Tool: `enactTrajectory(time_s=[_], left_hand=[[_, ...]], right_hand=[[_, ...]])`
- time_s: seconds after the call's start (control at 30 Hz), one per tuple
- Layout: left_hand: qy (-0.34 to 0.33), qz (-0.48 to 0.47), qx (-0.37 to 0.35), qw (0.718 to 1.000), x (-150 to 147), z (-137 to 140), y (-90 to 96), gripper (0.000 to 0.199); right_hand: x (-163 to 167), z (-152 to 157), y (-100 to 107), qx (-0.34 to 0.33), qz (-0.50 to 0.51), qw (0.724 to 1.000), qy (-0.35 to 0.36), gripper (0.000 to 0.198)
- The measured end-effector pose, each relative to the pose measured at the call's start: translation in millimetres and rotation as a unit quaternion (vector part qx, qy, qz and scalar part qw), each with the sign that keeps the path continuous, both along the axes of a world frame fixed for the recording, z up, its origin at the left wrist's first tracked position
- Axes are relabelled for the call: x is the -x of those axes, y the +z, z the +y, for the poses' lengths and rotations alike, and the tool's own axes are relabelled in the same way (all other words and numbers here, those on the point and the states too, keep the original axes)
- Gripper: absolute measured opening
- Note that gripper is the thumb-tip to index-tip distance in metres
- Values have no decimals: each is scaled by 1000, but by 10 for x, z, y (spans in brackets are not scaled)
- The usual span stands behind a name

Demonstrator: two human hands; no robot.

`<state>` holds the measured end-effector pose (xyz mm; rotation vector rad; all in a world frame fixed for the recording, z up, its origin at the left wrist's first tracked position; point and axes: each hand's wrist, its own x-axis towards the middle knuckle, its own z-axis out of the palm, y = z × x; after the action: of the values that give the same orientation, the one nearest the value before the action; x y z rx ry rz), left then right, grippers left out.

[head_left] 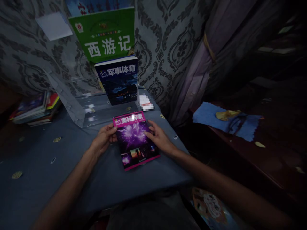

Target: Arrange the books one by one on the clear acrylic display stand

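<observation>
Both of my hands grip a paperback book (131, 140) with a pink-edged cover and a purple burst on it, held just above the blue table cloth (100, 182). My left hand (104, 137) pinches its upper left edge, thumb on the cover. On the opposite edge, my right hand (158, 135) holds it with the fingers partly behind. Straight ahead, a dark blue book (120, 83) stands upright in a clear acrylic rack (72, 108). Behind and above it rises a green book (105, 35), with part of another blue-topped book (98, 4) farther back.
A pile of books (35, 108) lies at the left of the table. Patterned curtain fabric (158, 38) hangs behind. To the right, a blue cloth (211, 113) with a yellowish item lies on a dark red surface (259, 163). Another colourful book (211, 207) sits low at the right.
</observation>
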<state>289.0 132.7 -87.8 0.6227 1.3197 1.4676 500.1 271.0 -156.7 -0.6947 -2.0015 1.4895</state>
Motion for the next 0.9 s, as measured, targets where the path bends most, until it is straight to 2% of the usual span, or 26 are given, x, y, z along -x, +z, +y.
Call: enactTrajectory(time_s=[0.07,0.13,0.23,0.33,0.43,0.53,0.63,0.7,0.77,0.9], left_hand=[[3,41,-27,999,32,50,149,43],[8,94,-74,993,63,95,323,44],[27,197,-176,964,123,99,563,43],[27,338,-229,912,200,-20,661,36],[-66,467,-211,856,236,-232,541,28],[-177,531,-201,804,178,-454,250,29],[-228,599,-164,750,50,-622,-65,36],[-258,640,-143,710,-30,-692,-204,41],[-279,661,-127,684,-75,-734,-251,44],[-322,657,-76,678,-40,-750,-151,57]], right_hand=[[77,117,163,66,42,996,47,46],[154,210,393,57,94,992,68,35],[217,285,728,-38,165,984,53,30],[167,295,832,-174,164,971,1,25],[28,282,630,-283,104,953,18,23],[-124,256,297,-357,71,926,97,26],[-233,219,71,-410,32,898,157,31],[-277,208,27,-431,-5,883,184,32],[-311,219,48,-439,-46,872,211,35],[-371,267,171,-424,-124,853,277,50]])
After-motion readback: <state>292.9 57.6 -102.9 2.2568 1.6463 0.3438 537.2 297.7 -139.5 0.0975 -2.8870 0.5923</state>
